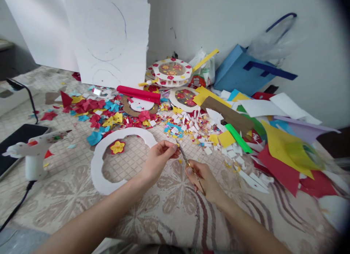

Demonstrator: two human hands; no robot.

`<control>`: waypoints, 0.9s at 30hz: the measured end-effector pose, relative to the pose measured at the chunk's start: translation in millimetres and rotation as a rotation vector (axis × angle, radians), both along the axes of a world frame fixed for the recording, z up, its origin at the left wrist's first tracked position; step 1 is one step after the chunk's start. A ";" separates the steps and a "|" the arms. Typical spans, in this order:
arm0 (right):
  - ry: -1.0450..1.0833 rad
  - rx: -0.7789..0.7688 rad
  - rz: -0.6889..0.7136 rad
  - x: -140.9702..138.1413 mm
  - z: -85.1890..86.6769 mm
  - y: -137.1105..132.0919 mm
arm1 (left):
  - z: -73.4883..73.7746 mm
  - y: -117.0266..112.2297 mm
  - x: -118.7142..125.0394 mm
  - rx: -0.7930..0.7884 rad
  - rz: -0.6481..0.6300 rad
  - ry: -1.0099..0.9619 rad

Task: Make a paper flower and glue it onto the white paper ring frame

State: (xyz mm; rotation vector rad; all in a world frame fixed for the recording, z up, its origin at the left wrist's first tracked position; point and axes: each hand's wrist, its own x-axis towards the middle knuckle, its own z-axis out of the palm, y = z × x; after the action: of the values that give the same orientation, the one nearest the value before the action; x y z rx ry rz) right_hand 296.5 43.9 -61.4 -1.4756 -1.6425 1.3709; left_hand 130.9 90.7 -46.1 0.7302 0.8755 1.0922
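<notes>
My right hand (pixel 203 179) is closed around a pair of small scissors (pixel 186 160) whose blades point up and left toward my left hand. My left hand (pixel 158 159) pinches a tiny yellow paper scrap (pixel 178 146) at the blade tips. Both hands hover over a patterned mat. Just left of my left hand lies a white flower-shaped paper ring (pixel 115 137) with a red and yellow paper flower (pixel 117 147) inside it.
A white glue gun (pixel 34 152) stands at the left with its cord trailing off. Paper scraps and paper flowers litter the mat behind. Coloured sheets (pixel 281 144) pile up at the right. Decorated round pieces (pixel 171 70), a red roll (pixel 138 93) and white boards stand at the back.
</notes>
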 end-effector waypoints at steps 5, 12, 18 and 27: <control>-0.018 0.007 -0.001 -0.2 1.0 0.9 | -0.8 0.2 0.2 0.000 0.004 -0.002; -0.034 0.010 -0.003 -2.5 5.0 1.3 | 0.1 0.5 0.2 -0.004 0.007 0.000; -0.055 0.014 -0.003 -2.0 5.5 1.8 | -0.4 0.3 0.6 -0.009 0.014 -0.002; 0.042 -0.070 -0.033 -2.9 4.6 1.6 | -1.8 1.3 -0.5 0.004 0.003 -0.020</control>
State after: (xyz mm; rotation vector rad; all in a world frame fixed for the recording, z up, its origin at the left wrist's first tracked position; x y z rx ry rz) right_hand 293.5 45.5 -56.8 -1.4969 -1.5513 1.4450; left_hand 130.4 92.0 -48.0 0.7206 0.8580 1.1022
